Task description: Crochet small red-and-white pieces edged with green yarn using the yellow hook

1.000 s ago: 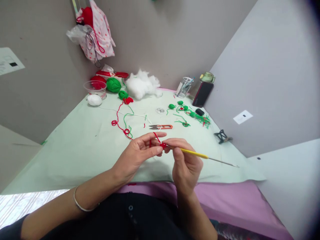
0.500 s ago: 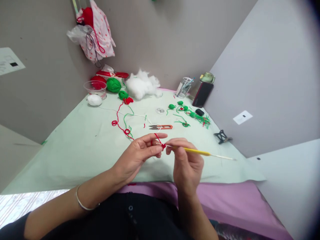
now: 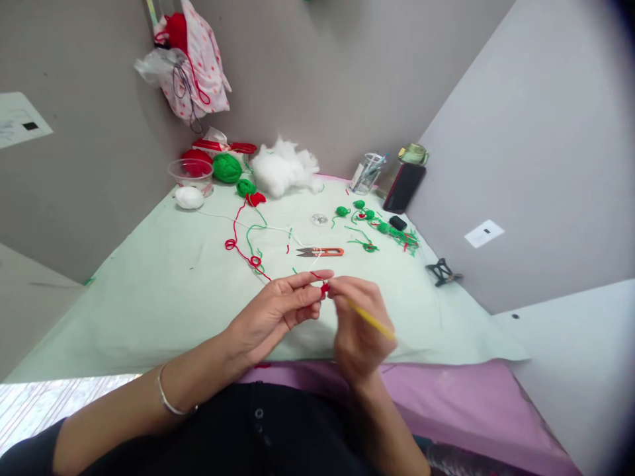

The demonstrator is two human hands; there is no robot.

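Observation:
Between thumb and fingers, my left hand [image 3: 278,307] pinches a small red crocheted piece [image 3: 325,289], with red yarn [image 3: 262,272] running over its index finger and back along the table. My right hand [image 3: 362,324] is closed on a yellow-handled crochet hook [image 3: 371,320], which slants down to the right and is blurred. The hook's tip is hidden at the red piece, where the fingertips of both hands nearly meet. Orange thread snips [image 3: 327,252] lie just beyond the hands.
White stuffing [image 3: 285,168], a green yarn ball [image 3: 227,168] and a clear tub [image 3: 191,173] stand at the back left. Toward the back right are small green crocheted pieces [image 3: 384,228], a cup of tools [image 3: 367,173], a phone [image 3: 405,188] and a black stand [image 3: 443,272].
My right hand has turned and shifted slightly left, swinging the hook's handle from nearly level to a steep downward slant. The yarn at my left index finger lies lower.

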